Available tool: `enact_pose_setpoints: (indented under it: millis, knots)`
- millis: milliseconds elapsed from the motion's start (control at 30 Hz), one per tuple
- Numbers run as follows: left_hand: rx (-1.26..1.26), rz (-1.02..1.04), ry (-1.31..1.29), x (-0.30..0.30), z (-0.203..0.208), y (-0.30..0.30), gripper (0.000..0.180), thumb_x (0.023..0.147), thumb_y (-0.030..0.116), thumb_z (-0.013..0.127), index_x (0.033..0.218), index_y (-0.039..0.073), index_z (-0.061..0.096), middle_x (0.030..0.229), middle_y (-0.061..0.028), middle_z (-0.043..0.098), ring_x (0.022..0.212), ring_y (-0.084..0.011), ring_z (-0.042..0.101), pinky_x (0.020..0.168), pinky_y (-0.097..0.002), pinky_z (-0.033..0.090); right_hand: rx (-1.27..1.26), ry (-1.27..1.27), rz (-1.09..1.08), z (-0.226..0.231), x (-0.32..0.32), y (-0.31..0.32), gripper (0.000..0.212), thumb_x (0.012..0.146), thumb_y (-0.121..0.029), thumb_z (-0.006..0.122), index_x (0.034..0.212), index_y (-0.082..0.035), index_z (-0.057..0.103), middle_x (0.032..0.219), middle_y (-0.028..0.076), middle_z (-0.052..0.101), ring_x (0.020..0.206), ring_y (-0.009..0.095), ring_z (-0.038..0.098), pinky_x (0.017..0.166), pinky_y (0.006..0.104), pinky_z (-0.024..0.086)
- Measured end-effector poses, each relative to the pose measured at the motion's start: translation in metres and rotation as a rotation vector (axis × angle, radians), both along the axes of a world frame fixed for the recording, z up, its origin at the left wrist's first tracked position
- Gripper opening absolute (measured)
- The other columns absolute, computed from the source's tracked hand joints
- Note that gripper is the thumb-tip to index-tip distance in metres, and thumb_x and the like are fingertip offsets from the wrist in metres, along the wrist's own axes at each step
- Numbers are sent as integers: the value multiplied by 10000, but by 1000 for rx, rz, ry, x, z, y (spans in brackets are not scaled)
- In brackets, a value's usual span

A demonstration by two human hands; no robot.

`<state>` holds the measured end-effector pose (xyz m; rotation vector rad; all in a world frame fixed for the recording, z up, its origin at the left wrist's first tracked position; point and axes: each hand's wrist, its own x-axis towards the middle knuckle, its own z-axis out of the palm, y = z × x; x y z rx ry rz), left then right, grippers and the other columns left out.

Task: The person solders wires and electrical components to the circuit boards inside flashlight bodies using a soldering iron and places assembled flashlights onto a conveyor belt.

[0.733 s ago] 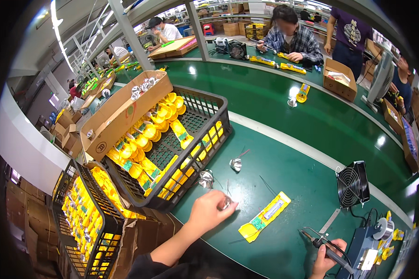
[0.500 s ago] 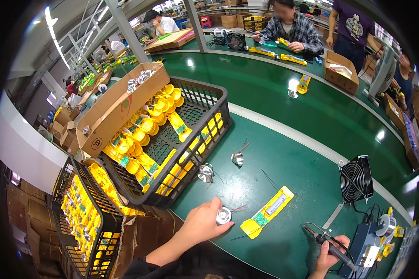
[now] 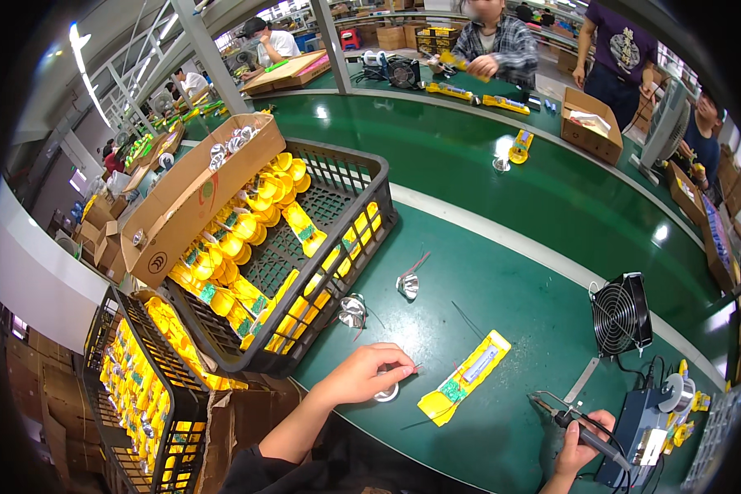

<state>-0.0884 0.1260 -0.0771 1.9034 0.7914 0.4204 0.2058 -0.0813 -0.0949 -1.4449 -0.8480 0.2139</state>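
In the head view the left hand curls over a small silver reflector cup on the green counter — only the cup's lower rim shows beneath the fingers, pinched. Just right of the cup lies an open yellow flashlight shell. The right hand, cut off at the lower edge, grips a soldering iron. Beyond the shell, two more reflectors lie beside the black crate — its contents partly hidden by a cardboard box.
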Motion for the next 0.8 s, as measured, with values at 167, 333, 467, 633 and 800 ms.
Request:
enact_pose_setpoints:
  millis: [167,333,467,633,800]
  knots:
    - [-124,56,-19,1,0,-2,103,787,111,591,837,24,612,745,-34,608,671,-100,537,617,-221,412,-9,-55,0,1,-1,4,318,703,-78,570,939,-27,364,693,34,467,609,81,432,591,188,330]
    - [-104,66,-107,-4,-2,-6,109,764,114,601,814,18,598,725,-15,598,687,-83,541,642,-219,422,12,19,52,2,0,3,331,691,-67,574,937,-28,357,699,41,470,622,89,449,611,196,354]
    - [-158,49,-137,-9,-7,-6,69,776,89,591,797,27,569,751,4,571,700,-70,506,644,-215,405,26,25,52,2,-1,4,344,693,-69,573,948,-30,346,681,37,477,624,84,448,611,197,351]
    - [-326,-77,-200,-16,-15,-4,110,872,114,436,794,36,445,778,-16,463,717,-100,421,655,-230,373,23,67,9,4,0,6,348,707,-115,580,952,-38,344,595,11,475,535,65,421,544,177,325]
    - [-489,29,-285,-17,-19,-19,188,909,186,381,812,37,442,733,-8,450,662,-73,442,553,-206,383,120,73,-90,6,1,14,387,696,-207,591,965,-39,369,573,-32,394,437,34,374,408,139,286]
